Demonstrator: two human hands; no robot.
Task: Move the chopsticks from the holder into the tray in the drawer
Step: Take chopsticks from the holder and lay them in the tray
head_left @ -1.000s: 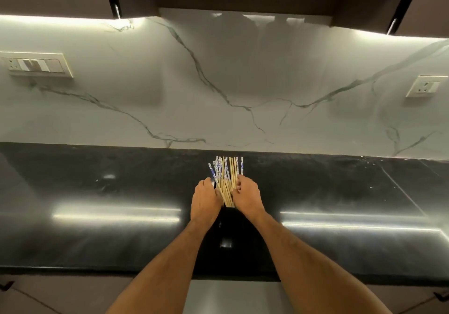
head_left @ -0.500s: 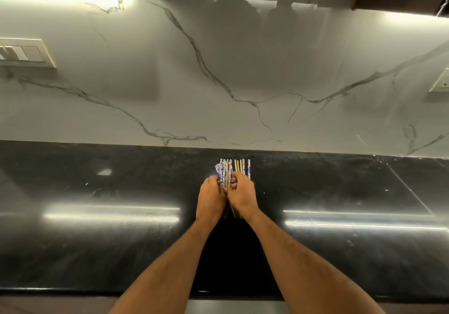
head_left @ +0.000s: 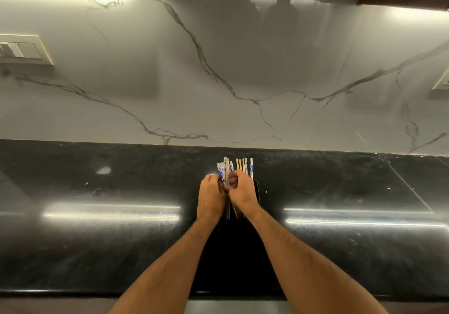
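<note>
Both hands are meeting at the middle of a glossy black bench (head_left: 121, 241), side by side and touching. The left hand (head_left: 211, 198) and the right hand (head_left: 241, 192) are each curling their fingers around a bundle of chopsticks (head_left: 239, 164), whose wooden and blue-and-white patterned ends are sticking out beyond the knuckles. A dark holder (head_left: 256, 192) is barely showing beside the right hand. A white marble wall (head_left: 218, 71) is rising behind.
</note>
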